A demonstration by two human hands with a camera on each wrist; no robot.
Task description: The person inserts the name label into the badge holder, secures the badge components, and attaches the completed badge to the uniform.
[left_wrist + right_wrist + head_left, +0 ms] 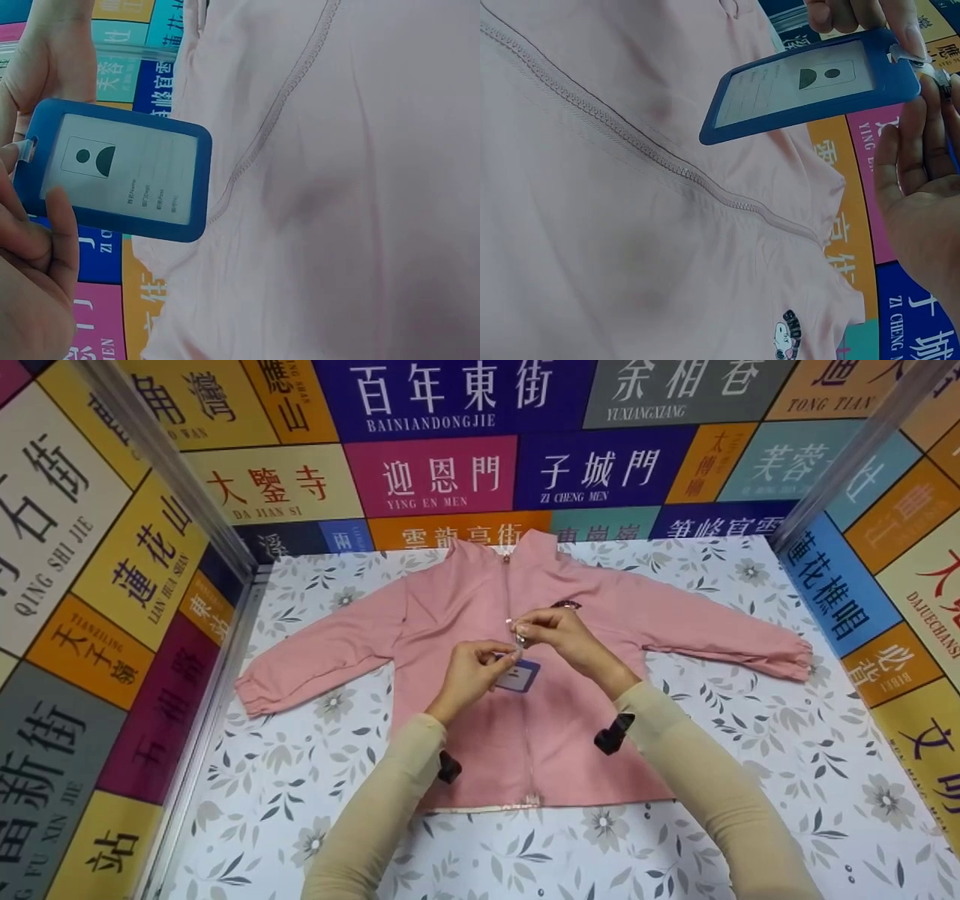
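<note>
A blue-framed badge holder (517,675) with a white card inside hangs above a pink zip jacket (465,735). My left hand (476,664) pinches the short clear strap (907,54) at the holder's slot. Close against it, my right hand (559,631) pinches the small metal clip (520,639) at the strap's other end. In the left wrist view the badge holder (202,180) lies sideways, its card facing the camera. The jacket is spread front up, sleeves out to both sides, its zipper (675,169) running down the middle. Fingers partly hide the clip.
A white cloth with grey flowers and leaves (750,780) covers the table. Panels with coloured sign lettering (442,472) stand at the back and both sides. A small dark printed patch (786,336) sits on the jacket's chest.
</note>
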